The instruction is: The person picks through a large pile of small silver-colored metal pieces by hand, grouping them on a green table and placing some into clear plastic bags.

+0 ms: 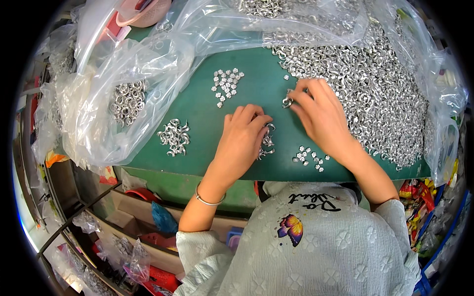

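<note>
My right hand [318, 111] pinches a small curved silver metal piece [287, 102] between thumb and fingertips, at the left edge of a large heap of like silver pieces [380, 89]. My left hand [242, 135] rests on the green table, fingers bent over a small group of curved silver pieces [267, 140]; whether it grips one is hidden. Left of it lies another little pile of curved pieces [174, 137]. Small flower-shaped silver pieces [227, 84] are spread beyond my left hand, and several more flower pieces [311, 158] lie below my right forearm.
A clear plastic bag [163, 74] with silver rings [128, 102] covers the table's left side. More plastic sheeting [316, 22] lies over the back. A pink basket [144, 15] stands at the far left. Below the table's front edge is a wooden drawer [131, 214] with bags and odds and ends.
</note>
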`<action>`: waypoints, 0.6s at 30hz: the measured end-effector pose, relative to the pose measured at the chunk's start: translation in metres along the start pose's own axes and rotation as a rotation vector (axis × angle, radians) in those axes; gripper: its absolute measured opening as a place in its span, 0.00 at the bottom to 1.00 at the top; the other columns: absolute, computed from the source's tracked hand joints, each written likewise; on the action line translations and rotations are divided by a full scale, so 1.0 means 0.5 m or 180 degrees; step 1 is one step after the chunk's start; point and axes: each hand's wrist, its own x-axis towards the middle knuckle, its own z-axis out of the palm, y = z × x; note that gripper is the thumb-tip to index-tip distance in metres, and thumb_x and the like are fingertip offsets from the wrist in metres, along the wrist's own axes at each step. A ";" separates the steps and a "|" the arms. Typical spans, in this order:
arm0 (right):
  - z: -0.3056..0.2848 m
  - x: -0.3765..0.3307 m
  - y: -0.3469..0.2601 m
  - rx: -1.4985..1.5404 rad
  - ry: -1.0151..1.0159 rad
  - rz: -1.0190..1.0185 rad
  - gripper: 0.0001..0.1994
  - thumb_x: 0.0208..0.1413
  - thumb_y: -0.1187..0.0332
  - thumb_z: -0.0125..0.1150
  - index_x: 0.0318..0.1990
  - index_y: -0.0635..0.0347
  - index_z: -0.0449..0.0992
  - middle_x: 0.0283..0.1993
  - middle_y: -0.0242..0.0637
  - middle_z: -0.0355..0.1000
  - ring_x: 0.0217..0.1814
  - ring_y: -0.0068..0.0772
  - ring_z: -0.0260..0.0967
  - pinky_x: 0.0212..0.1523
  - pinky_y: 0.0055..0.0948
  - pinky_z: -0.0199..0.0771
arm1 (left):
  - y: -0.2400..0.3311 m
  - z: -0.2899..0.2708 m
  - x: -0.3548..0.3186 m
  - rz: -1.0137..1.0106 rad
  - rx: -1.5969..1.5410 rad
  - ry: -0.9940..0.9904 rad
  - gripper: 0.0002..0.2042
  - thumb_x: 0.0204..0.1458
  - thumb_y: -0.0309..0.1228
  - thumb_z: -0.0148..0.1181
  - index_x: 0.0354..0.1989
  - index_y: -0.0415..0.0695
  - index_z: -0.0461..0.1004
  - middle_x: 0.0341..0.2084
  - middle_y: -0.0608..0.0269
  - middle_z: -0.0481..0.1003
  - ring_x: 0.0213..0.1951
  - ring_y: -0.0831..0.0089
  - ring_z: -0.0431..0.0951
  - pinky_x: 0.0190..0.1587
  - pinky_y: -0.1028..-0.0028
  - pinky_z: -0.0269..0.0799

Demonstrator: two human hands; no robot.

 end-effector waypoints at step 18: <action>0.005 -0.008 0.024 -0.0386 0.0077 0.0182 0.13 0.48 0.68 0.64 0.41 0.61 0.74 0.39 0.37 0.67 0.44 0.40 0.64 0.43 0.35 0.63 | 0.004 0.032 0.063 0.0128 -0.0139 0.0310 0.11 0.46 0.21 0.62 0.39 0.39 0.71 0.35 0.57 0.70 0.38 0.57 0.71 0.43 0.63 0.66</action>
